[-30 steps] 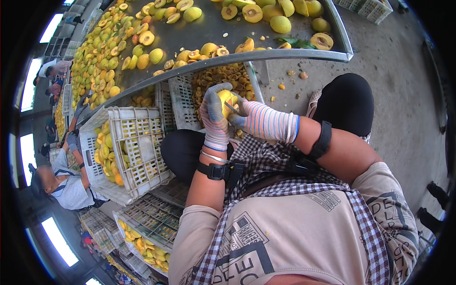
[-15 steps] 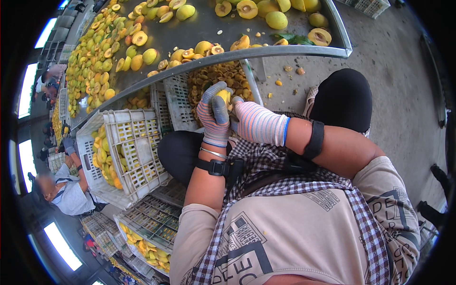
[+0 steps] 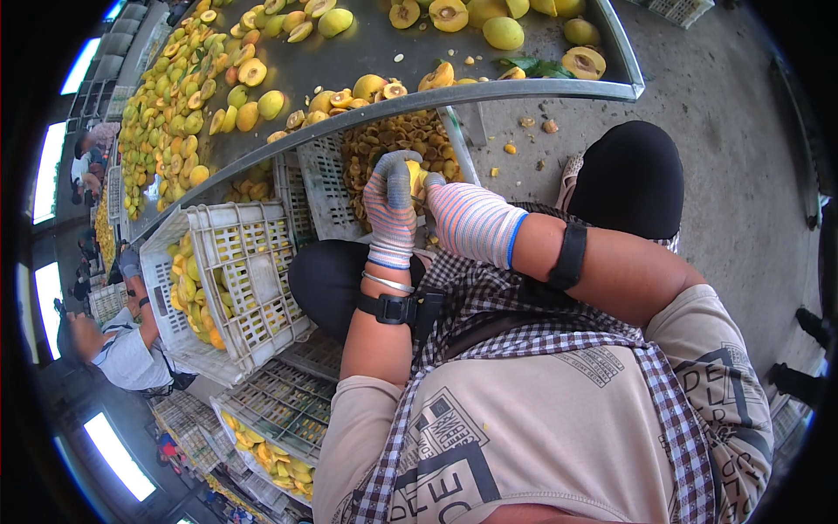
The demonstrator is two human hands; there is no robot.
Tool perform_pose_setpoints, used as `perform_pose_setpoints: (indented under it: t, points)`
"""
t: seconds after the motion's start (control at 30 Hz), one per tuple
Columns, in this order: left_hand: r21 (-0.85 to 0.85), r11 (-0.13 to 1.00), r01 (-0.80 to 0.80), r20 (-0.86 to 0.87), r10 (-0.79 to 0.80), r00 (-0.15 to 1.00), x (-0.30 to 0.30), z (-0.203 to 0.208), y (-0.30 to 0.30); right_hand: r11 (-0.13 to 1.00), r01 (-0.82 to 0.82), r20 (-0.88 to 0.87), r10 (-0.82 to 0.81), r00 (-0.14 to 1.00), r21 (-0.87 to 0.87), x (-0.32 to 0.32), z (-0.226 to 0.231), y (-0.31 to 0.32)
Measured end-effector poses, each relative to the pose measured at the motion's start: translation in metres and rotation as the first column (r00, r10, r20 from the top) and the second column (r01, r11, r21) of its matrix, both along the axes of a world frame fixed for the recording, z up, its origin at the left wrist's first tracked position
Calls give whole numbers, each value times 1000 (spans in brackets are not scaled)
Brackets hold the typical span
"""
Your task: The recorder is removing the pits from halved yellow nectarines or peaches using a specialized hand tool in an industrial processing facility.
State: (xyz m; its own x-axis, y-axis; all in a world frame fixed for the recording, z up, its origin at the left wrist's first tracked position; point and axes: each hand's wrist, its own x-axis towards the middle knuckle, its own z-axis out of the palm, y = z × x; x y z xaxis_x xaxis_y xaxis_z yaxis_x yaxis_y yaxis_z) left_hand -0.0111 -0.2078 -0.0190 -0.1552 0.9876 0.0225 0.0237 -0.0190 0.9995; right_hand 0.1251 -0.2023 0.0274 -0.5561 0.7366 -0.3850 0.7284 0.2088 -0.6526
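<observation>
Both of my hands wear striped knit gloves with grey fingers and meet above my lap. My left hand (image 3: 390, 210) is closed around a yellow peach piece (image 3: 416, 179), its fingers curled over the far side. Against the piece's right side, the fingers of my right hand (image 3: 471, 218) are closed; what they grip is hidden by the glove. Just beyond my hands, a crate (image 3: 327, 188) and a heap of brownish-yellow cut peach pieces (image 3: 393, 144) lie below the table edge. Halved and whole peaches (image 3: 253, 72) are spread over the metal table (image 3: 349, 61).
The table's raised metal rim (image 3: 367, 112) runs just beyond my hands. At my left, a tilted white plastic crate (image 3: 262, 271) holds yellow peaches, with another filled crate (image 3: 271, 454) nearer. Fruit scraps (image 3: 510, 148) dot the concrete floor. Another person (image 3: 131, 354) sits farther left.
My right hand has shifted slightly left and down, its wrist turning against the peach piece. My left hand keeps its hold, with the piece turned a little.
</observation>
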Motion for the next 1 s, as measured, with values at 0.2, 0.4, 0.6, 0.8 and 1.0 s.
perform_pose_setpoints:
  t: [0.2,0.4,0.6,0.8,1.0]
  points:
    - [-117,993,-6,-11,5,1000,-5,-12,0,999,-33,58,31,998,31,-1,-6,-1]
    - [-129,990,56,9,-55,998,-4,-9,-3,1000,0,40,-1,999,22,1,-3,-4]
    - [89,992,-87,-287,109,952,-2,-18,-1,976,-211,-151,216,965,46,-2,-34,0]
    - [187,980,62,-86,-46,995,5,7,-6,728,12,-128,-136,982,-685,5,23,10]
    - [192,979,66,-157,-36,987,2,5,-1,913,7,-75,-41,996,-408,4,6,11]
